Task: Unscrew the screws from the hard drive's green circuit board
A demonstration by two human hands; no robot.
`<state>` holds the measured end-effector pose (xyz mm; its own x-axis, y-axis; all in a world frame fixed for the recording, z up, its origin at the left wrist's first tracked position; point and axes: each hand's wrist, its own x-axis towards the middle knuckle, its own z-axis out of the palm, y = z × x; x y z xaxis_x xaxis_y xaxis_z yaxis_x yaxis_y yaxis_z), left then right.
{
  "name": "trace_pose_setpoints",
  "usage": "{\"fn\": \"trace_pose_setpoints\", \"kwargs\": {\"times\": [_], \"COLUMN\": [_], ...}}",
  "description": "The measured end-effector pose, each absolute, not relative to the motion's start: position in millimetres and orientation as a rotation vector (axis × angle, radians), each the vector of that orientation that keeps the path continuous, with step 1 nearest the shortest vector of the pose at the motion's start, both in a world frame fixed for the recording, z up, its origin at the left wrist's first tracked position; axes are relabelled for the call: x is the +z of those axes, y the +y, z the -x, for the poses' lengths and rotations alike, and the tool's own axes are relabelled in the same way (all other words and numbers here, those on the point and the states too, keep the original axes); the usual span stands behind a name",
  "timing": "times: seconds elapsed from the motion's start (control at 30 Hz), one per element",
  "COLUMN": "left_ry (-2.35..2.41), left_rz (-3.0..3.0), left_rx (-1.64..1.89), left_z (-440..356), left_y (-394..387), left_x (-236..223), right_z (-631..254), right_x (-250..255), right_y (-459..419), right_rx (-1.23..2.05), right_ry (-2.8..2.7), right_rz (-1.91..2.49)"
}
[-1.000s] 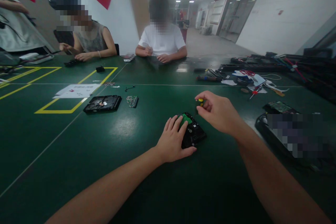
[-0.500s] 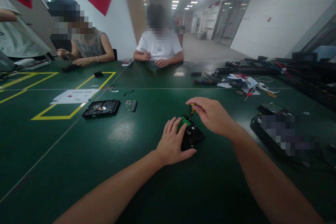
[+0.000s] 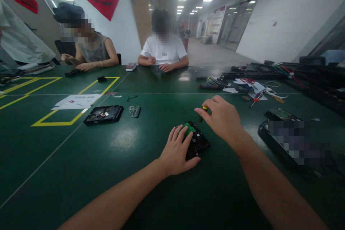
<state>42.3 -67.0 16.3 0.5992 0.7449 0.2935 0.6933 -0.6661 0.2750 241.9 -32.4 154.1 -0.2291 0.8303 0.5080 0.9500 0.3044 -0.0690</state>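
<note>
A black hard drive (image 3: 201, 141) with a green circuit board (image 3: 189, 128) on its upper face lies tilted on the table in front of me. My left hand (image 3: 176, 147) rests over its left part, fingers spread across the drive and board, thumb by the near edge. Closed in a pinch, my right hand (image 3: 222, 118) grips a small screwdriver (image 3: 205, 107) with a yellow-topped handle. Its thin shaft points down to the drive beside the green board; whether the tip sits in a screw is too small to tell.
To the left are another black drive casing (image 3: 104, 115), a small circuit board (image 3: 134, 111) and a paper sheet (image 3: 77, 101). A pixelated device (image 3: 293, 140) lies right, with tools and cables (image 3: 250, 88) behind. Two people sit across the green table (image 3: 107, 172); another stands far left.
My right hand has shifted slightly up and right and turned, and the screwdriver now shows more upright with its shaft visible. My left hand stays on the drive. The view has tilted a little.
</note>
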Motion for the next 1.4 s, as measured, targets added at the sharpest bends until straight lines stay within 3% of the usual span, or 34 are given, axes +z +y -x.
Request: {"fn": "trace_pose_setpoints", "kwargs": {"times": [0.1,0.33,0.47,0.83,1.1,1.4], "left_ry": [1.22,1.365,1.454,1.598,1.576,1.586], "left_rz": [-2.678,-2.553,-2.392,-2.205,-2.157,-2.151], "left_rx": [0.606,0.745,0.882,1.084,1.063,1.081], "left_z": [-42.0,-42.7,-40.4,-35.0,-35.2,-35.6], "left_y": [-67.5,-68.5,-60.6,-49.2,-49.7,-48.4], "left_x": [16.8,16.6,8.6,-4.6,0.2,-1.5], "right_z": [-239.4,-248.5,-268.0,-265.7,-263.7,-259.6], "right_x": [157.3,169.7,175.9,175.1,171.0,172.4], "right_y": [-34.5,-36.2,-33.8,-34.3,-31.5,-35.0], "right_rx": [-0.352,0.041,0.159,0.188,-0.086,0.182], "right_ry": [-2.119,-2.298,-2.34,-2.237,-2.129,-2.263], "right_rz": [1.583,1.223,1.258,1.373,1.646,1.343]}}
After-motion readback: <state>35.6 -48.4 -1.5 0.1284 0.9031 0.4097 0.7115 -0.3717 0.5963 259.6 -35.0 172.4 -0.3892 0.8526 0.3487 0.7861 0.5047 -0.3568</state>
